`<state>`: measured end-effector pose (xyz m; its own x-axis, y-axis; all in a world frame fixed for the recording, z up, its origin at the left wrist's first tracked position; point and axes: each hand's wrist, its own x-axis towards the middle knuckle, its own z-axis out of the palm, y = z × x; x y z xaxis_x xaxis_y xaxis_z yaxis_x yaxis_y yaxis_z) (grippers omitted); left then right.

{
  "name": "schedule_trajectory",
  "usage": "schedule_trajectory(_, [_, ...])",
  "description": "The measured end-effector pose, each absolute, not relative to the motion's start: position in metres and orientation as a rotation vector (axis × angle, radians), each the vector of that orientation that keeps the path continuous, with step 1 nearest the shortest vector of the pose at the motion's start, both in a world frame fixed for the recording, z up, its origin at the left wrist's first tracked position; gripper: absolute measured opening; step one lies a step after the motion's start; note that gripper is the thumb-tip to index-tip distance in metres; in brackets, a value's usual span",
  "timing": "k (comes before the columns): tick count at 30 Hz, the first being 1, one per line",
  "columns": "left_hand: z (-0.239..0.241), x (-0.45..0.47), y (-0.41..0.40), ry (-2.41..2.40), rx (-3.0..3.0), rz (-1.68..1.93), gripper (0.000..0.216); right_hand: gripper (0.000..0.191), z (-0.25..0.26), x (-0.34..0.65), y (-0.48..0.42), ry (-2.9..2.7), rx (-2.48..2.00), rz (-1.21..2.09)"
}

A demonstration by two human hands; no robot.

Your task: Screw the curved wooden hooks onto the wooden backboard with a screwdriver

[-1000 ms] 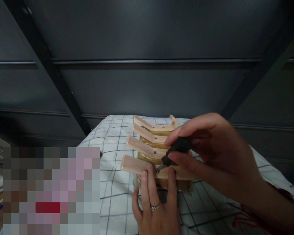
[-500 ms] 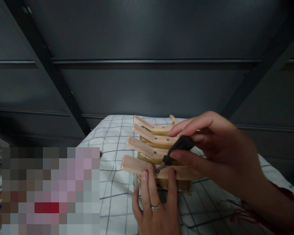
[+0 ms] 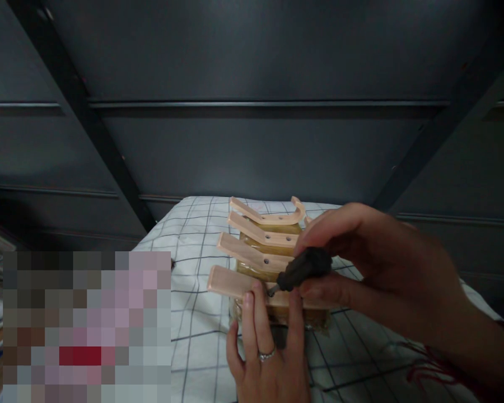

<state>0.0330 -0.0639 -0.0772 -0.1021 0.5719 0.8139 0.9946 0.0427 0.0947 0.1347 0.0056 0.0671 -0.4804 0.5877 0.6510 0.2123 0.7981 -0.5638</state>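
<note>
A wooden rack [image 3: 252, 252] with several light hook-shaped arms lies on a white checked cloth [image 3: 193, 313]. My left hand [image 3: 269, 352], a ring on one finger, presses its fingertips against the rack's near edge, fingers stretched flat. In my right hand [image 3: 369, 263] is a short black-handled screwdriver [image 3: 300, 268], gripped by thumb and fingers. Its tip rests on the nearest arm, just beside my left fingertips.
A dark panelled wall with slanted black bars fills the background. The cloth-covered surface ends at rounded corners at the back and left. A blurred patch covers the lower left. Papers show at the far left edge.
My right hand has rolled round the screwdriver handle and dropped slightly, its forefinger curling in. The left hand and the rack have stayed still.
</note>
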Motion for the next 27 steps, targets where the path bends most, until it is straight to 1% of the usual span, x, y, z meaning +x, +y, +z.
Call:
schedule_trajectory(2, [-0.077,0.033,-0.064,-1.732,-1.579,-0.924,0.06,0.026,0.063,0.132,0.004,-1.992,-0.597,0.575])
schedule_trajectory(7, [-0.077,0.033,-0.063,-1.746,-1.572,-0.919,0.06,0.03,0.058,0.13,0.002,-1.948,-0.572,0.63])
schedule_trajectory(12, [-0.076,0.033,-0.063,-1.731,-1.561,-0.912,0.062,0.019,0.065,0.135,0.005,-2.094,-0.542,0.582])
schedule_trajectory(17, [-0.075,0.032,-0.063,-1.729,-1.576,-0.887,0.063,0.027,0.071,0.134,0.006,-2.196,-0.511,0.482])
schedule_trajectory(21, [-0.077,0.033,-0.063,-1.739,-1.565,-0.908,0.06,0.018,0.067,0.13,0.005,-2.136,-0.553,0.381])
schedule_trajectory(23, [-0.077,0.034,-0.063,-1.748,-1.565,-0.935,0.058,0.016,0.064,0.128,0.004,-2.067,-0.584,0.416])
schedule_trajectory(27, [-0.076,0.034,-0.063,-1.736,-1.567,-0.922,0.055,0.023,0.061,0.127,0.004,-1.985,-0.595,0.567])
